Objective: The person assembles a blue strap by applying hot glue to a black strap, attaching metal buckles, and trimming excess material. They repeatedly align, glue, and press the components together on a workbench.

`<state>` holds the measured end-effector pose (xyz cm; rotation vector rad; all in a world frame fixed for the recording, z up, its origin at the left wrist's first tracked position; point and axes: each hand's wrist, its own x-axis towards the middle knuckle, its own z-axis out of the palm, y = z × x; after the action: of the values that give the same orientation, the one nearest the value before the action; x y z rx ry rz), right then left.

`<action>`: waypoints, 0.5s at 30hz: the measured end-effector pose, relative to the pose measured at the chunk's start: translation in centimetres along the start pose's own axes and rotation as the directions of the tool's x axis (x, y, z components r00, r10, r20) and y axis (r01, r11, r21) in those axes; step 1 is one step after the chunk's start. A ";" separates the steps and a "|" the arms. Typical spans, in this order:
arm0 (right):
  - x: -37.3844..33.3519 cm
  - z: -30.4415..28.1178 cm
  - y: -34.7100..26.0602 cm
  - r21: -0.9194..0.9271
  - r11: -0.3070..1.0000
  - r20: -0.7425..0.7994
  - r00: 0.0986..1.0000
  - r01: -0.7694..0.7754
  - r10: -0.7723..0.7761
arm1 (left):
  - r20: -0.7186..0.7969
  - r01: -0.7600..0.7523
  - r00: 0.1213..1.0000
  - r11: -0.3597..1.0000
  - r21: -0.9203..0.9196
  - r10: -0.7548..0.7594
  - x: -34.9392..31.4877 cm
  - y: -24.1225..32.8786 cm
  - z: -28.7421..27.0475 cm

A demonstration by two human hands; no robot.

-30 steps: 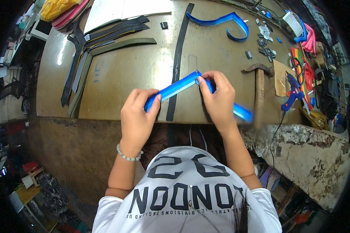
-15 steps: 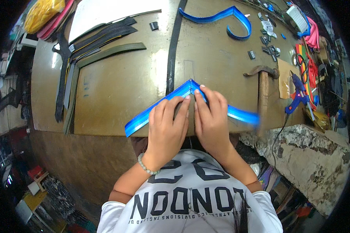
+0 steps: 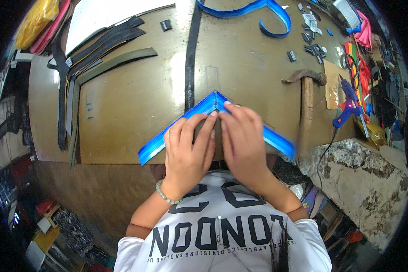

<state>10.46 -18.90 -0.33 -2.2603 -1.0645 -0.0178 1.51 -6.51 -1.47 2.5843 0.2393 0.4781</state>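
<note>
Together, we press our left hand (image 3: pixel 188 152) and right hand (image 3: pixel 245 145) flat, fingers held side by side, onto a blue webbing strap (image 3: pixel 204 106) folded into a peak at the near edge of the workbench (image 3: pixel 136 113). Neither hand grips the strap; our fingertips bear down just under the fold, apparently to set the crease and keep the two legs from springing apart. One leg runs down toward the bench's near left, its cut end just over the edge; the other slants right, its far end blurred. The strap is ribbed, bright blue with paler edges, and its point aims at the far edge of the bench.

A long black strap (image 3: pixel 190 59) lies straight from the far edge toward the peak, ending just beside it. Dark strap lengths (image 3: pixel 99 45) fan out at the far left corner beside a white sheet (image 3: pixel 109 13). A second blue strap (image 3: pixel 267 13) curls near the far edge. Right of our hands rests a hammer (image 3: pixel 306 99), handle toward us, with small black buckles (image 3: pixel 310 43) scattered beyond it and a blue glue gun (image 3: pixel 347 102) at the right edge, all within easy reach.
</note>
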 end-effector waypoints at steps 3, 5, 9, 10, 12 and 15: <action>1.3 0.1 0.8 -0.031 0.998 -0.083 0.995 -0.051 0.048 | -0.130 -0.057 0.991 0.991 -0.121 0.041 -0.9 -0.4 -0.4; 1.8 0.4 1.2 -0.010 0.998 -0.061 0.996 -0.062 0.061 | -0.186 -0.123 0.978 0.984 -0.127 0.098 -2.2 -0.7 -1.2; 2.3 0.6 1.3 0.017 0.996 -0.052 0.995 -0.085 0.085 | -0.158 -0.107 0.982 0.993 -0.043 0.099 -4.7 -1.8 -2.5; 2.4 0.3 1.2 0.016 0.996 -0.068 0.994 -0.085 0.086 | -0.124 -0.089 0.988 0.996 -0.007 0.087 -5.1 -2.1 -2.7; 3.0 -0.7 0.8 0.174 0.971 -0.014 0.985 -0.166 0.171 | -0.089 -0.093 0.992 0.996 0.002 0.093 -5.6 -2.5 -2.6; 4.3 -2.7 -0.1 0.511 0.762 0.247 0.917 -0.397 0.312 | -0.100 -0.114 0.988 0.993 0.003 0.114 -5.9 -2.6 -2.2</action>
<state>13.93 -17.36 3.04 -1.8964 -0.5785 0.5609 -4.93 -4.81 -2.70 2.5840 0.1250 0.6502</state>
